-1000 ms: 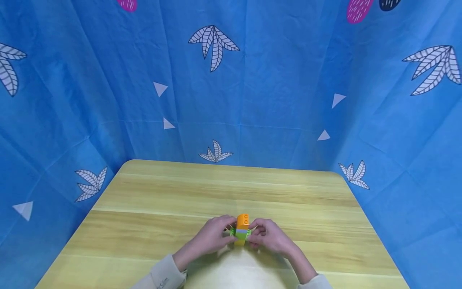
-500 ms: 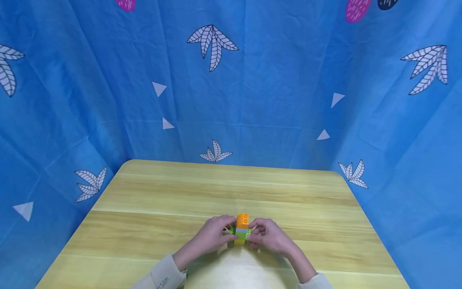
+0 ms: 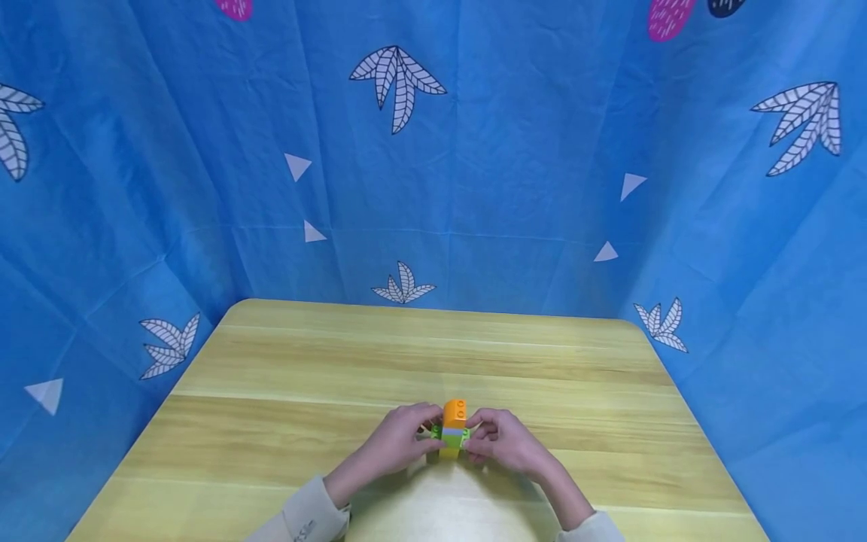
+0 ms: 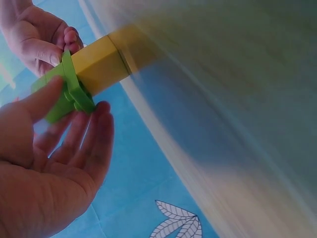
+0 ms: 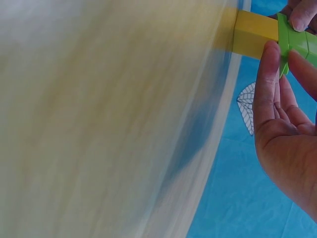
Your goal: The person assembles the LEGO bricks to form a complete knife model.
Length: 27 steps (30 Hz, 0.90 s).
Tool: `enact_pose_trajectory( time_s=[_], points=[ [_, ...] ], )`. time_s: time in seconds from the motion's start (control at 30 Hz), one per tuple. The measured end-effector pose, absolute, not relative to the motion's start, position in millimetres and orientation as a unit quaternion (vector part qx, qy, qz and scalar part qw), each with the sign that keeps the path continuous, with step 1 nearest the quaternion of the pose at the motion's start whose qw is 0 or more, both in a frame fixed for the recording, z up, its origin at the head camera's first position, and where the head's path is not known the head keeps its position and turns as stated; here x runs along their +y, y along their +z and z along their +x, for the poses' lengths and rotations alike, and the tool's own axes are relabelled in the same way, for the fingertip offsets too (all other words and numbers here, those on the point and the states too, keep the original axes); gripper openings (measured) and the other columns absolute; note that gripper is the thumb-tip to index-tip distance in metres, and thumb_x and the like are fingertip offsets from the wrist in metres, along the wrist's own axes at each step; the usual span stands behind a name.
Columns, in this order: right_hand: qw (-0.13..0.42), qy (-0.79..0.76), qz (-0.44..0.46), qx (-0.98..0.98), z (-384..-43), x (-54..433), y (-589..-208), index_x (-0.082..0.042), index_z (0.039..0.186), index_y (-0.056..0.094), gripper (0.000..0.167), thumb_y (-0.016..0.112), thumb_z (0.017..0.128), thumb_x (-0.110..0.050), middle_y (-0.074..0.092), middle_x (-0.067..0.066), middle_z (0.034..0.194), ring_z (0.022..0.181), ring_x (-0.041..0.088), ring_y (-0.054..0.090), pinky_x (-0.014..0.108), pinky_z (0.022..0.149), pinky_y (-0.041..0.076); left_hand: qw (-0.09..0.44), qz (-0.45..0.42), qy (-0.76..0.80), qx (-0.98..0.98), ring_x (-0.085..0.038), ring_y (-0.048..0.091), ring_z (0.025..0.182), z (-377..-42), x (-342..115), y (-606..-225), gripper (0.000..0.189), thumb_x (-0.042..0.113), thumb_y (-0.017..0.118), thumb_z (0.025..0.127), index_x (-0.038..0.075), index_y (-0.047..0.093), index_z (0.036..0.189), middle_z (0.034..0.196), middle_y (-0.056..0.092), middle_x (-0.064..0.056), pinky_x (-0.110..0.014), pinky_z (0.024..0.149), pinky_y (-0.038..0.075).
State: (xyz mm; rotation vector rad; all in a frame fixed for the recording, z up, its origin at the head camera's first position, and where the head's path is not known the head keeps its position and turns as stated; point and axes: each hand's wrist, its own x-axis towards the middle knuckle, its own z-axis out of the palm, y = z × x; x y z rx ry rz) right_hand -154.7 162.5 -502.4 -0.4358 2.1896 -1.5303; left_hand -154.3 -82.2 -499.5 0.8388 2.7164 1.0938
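Note:
A small stack of toy building blocks stands upright near the table's front: a yellow block [image 3: 448,453] at the base, green blocks [image 3: 451,442] above it, a thin lilac layer, and an orange block [image 3: 454,412] with studs on top. My left hand [image 3: 401,440] pinches the green part from the left, its thumb on the front. From the right, my right hand [image 3: 509,444] pinches the same level. In the left wrist view, a green piece [image 4: 74,89] juts out past the yellow block [image 4: 99,67]. The right wrist view shows the yellow block [image 5: 255,34] meeting the tabletop.
The wood-grain table [image 3: 420,350] has rounded far corners. Blue cloth [image 3: 515,150] printed with leaves and triangles hangs behind it and along both sides. Light sleeve cuffs [image 3: 314,510] cover the wrists.
Both hands and the block stack keep almost the same place. Only a very slight shift of the whole head view shows.

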Motion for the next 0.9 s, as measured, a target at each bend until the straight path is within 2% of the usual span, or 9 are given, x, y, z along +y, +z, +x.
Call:
enact_pose_trajectory(
  time_s=[0.33, 0.67, 0.9],
  points=[
    [0.191, -0.531, -0.162, 0.81, -156, 161, -503, 0.003, 0.123, 0.064, 0.034, 0.074, 0.095, -0.012, 0.073, 0.013, 0.098, 0.084, 0.025, 0.073, 0.033, 0.077, 0.062, 0.05, 0.271, 0.357, 0.892, -0.01, 0.069, 0.096, -160, -82, -502, 0.028, 0.021, 0.081, 0.088, 0.018, 0.07, 0.115, 0.109, 0.074, 0.003, -0.024, 0.085, 0.059],
    [0.14, -0.503, -0.154, 0.839, -160, 154, -505, -0.003, 0.126, 0.067, 0.035, 0.072, 0.096, -0.02, 0.072, 0.014, 0.119, 0.097, 0.022, 0.071, 0.034, 0.083, 0.06, 0.057, 0.246, 0.36, 0.898, -0.014, 0.07, 0.101, -169, -80, -502, 0.031, 0.024, 0.075, 0.094, 0.016, 0.067, 0.123, 0.113, 0.074, 0.001, -0.027, 0.086, 0.059],
    [0.113, -0.506, -0.141, 0.844, -162, 144, -505, -0.001, 0.127, 0.067, 0.033, 0.069, 0.097, -0.014, 0.071, 0.015, 0.121, 0.098, 0.022, 0.072, 0.029, 0.082, 0.06, 0.06, 0.23, 0.36, 0.902, -0.017, 0.069, 0.102, -178, -78, -501, 0.037, 0.025, 0.072, 0.098, 0.011, 0.065, 0.131, 0.116, 0.074, -0.002, -0.03, 0.086, 0.06]
  ],
)
